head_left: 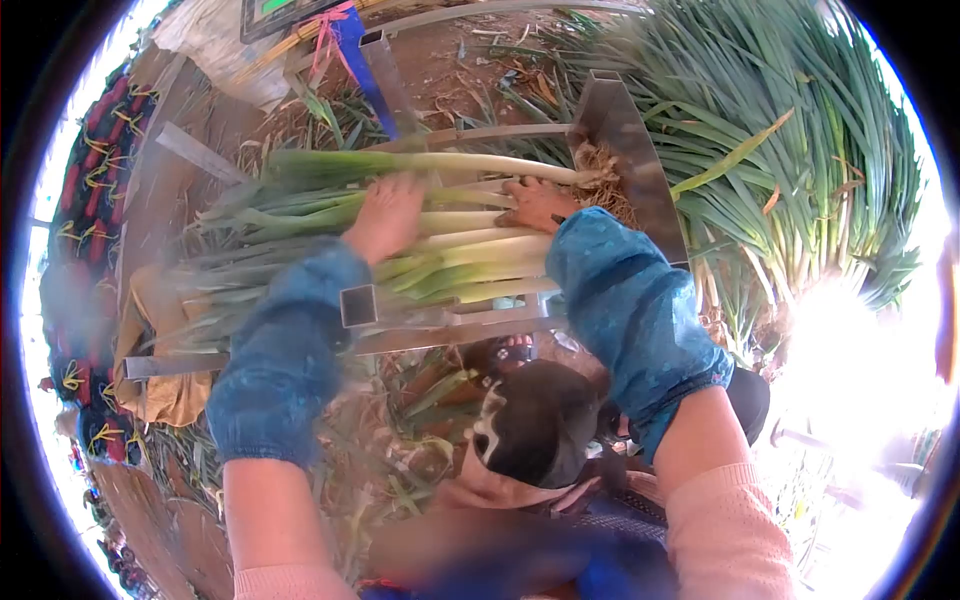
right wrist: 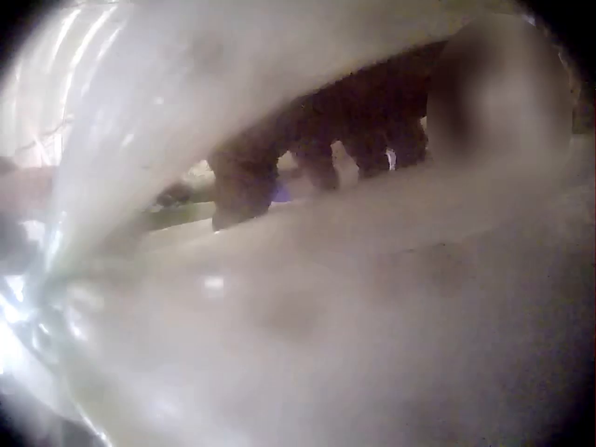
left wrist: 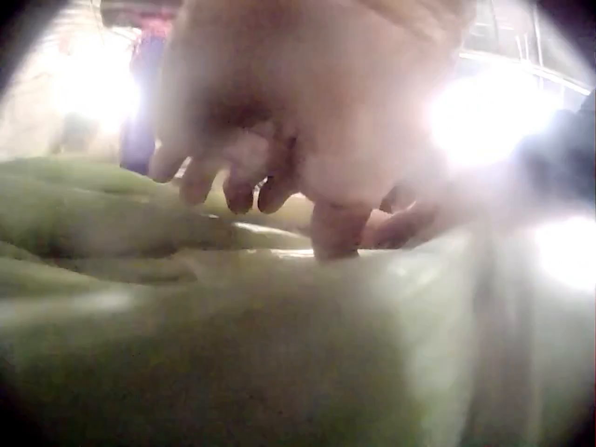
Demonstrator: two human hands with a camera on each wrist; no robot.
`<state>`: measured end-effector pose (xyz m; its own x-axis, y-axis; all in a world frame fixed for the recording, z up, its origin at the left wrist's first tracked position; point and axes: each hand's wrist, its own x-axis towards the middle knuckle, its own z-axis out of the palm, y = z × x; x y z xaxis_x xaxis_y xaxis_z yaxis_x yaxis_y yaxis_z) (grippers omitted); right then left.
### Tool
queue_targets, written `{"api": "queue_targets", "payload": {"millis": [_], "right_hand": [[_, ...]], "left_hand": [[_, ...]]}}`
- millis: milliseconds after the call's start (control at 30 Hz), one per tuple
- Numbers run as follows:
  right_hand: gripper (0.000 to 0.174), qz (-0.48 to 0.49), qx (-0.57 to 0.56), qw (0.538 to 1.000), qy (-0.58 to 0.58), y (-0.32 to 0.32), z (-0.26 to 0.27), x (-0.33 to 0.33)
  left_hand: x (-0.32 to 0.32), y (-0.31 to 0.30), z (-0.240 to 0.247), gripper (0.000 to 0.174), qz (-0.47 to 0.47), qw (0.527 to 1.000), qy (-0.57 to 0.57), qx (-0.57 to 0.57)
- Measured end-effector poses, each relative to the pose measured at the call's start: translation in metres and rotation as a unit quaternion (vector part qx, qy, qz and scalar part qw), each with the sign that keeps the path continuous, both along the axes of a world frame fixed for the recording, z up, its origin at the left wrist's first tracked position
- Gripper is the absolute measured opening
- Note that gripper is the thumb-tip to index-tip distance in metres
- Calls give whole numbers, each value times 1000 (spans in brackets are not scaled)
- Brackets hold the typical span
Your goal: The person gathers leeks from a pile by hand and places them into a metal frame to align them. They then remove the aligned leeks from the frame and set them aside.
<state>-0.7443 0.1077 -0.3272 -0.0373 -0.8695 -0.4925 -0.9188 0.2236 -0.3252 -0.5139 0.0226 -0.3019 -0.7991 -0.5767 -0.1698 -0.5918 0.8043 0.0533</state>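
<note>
Several long green onions [head_left: 470, 250] lie side by side in a metal frame [head_left: 455, 333], white stalks and roots to the right, green leaves to the left. My left hand [head_left: 388, 215] rests across the stalks where green turns to white. In the left wrist view, the fingers of the left hand [left wrist: 279, 140] point down at the onions, slightly bent. Farther right, my right hand [head_left: 540, 204] lies with spread fingers on the white stalks. In the right wrist view, pale stalks in front partly hide the dark fingers of the right hand [right wrist: 321, 140].
A metal end plate [head_left: 635, 165] stands by the roots. Beyond it, a big heap of green onions [head_left: 790, 150] fills the right side. At the top left are a scale display [head_left: 280, 12] and a blue post [head_left: 365, 65]. Bundles with yellow ties [head_left: 95, 190] line the far left.
</note>
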Motion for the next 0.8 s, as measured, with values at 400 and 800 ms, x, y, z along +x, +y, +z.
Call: {"api": "queue_targets", "payload": {"millis": [400, 800], "right_hand": [[66, 62, 72, 995, -8, -17, 6, -5], [28, -43, -283, 956, 64, 49, -7, 20]], "left_hand": [[-7, -27, -30, 61, 1, 999, -15, 37], [1, -41, -13, 40, 127, 968, 182, 118]]}}
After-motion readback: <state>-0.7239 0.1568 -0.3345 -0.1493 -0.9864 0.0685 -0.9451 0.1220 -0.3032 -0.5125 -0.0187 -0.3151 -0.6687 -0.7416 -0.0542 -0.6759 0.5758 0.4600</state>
